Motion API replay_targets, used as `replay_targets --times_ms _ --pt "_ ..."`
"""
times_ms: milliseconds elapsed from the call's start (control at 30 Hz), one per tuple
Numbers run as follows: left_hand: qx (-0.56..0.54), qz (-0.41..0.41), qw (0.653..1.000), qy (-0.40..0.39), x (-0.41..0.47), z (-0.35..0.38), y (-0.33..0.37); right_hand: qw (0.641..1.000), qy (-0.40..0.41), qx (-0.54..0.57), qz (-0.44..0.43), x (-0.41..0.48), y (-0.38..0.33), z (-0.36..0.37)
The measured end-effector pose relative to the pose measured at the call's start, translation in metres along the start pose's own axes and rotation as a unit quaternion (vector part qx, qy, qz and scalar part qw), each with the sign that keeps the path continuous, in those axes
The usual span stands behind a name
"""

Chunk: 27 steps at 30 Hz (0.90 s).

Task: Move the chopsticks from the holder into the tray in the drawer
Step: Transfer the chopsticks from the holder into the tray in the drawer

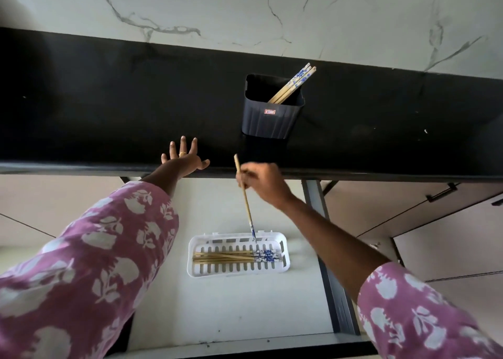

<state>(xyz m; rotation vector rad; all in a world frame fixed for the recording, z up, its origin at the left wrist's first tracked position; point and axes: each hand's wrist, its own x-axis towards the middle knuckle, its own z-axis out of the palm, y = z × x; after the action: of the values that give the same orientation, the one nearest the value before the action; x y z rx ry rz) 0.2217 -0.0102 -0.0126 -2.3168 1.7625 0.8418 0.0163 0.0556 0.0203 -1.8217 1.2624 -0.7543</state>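
A dark ribbed holder point(272, 116) stands on the black counter and holds a few wooden chopsticks with blue-patterned ends point(292, 85), leaning to its back right corner. Below, in the open drawer point(234, 315), a white slotted tray point(284, 260) has several chopsticks point(234, 257) lying flat across it. My right hand point(262, 183) pinches one chopstick point(246, 201) near its plain end; its blue tip hangs down over the tray's far rim. My left hand point(183, 156) rests flat on the counter's front edge, fingers spread.
The black counter point(109, 108) runs across the view under a white marble wall point(245, 13). The drawer's metal rail point(329, 271) runs along its right side. Shut cabinet fronts with dark handles point(442, 192) lie to the right.
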Motion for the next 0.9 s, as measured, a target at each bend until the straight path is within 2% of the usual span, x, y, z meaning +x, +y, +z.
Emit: replay_targets --times_ms 100,267,433,700,733,767,800,833,900 --pt "0.004 -0.002 1.000 -0.004 0.000 -0.001 0.001 0.986 -0.115 -0.119 -0.026 -0.018 0.013 0.035" --pt "0.008 0.002 1.000 -0.013 -0.001 -0.005 0.002 0.921 -0.266 -0.273 -0.084 -0.036 0.029 0.076" --pt "0.002 -0.001 1.000 -0.017 -0.002 -0.007 0.003 0.845 -0.338 -0.404 -0.098 -0.051 0.047 0.102" --pt "0.003 0.006 1.000 -0.029 0.000 -0.009 0.003 0.782 -0.373 -0.484 -0.124 -0.054 0.079 0.126" --pt "0.005 0.007 1.000 -0.030 0.000 -0.009 0.003 0.777 -0.353 -0.506 -0.127 -0.054 0.090 0.136" --pt "0.006 0.008 0.999 -0.030 -0.001 -0.010 0.003 0.787 -0.321 -0.523 -0.070 -0.053 0.087 0.139" --pt "0.007 0.009 0.999 -0.031 -0.001 -0.010 0.004 0.815 -0.254 -0.521 -0.001 -0.050 0.082 0.135" --pt "0.005 0.011 0.999 -0.034 -0.002 -0.011 0.004 0.837 -0.224 -0.500 -0.003 -0.052 0.087 0.136" --pt "0.003 0.015 0.999 -0.036 -0.002 -0.012 0.004 0.842 -0.267 -0.468 0.039 -0.057 0.077 0.136"
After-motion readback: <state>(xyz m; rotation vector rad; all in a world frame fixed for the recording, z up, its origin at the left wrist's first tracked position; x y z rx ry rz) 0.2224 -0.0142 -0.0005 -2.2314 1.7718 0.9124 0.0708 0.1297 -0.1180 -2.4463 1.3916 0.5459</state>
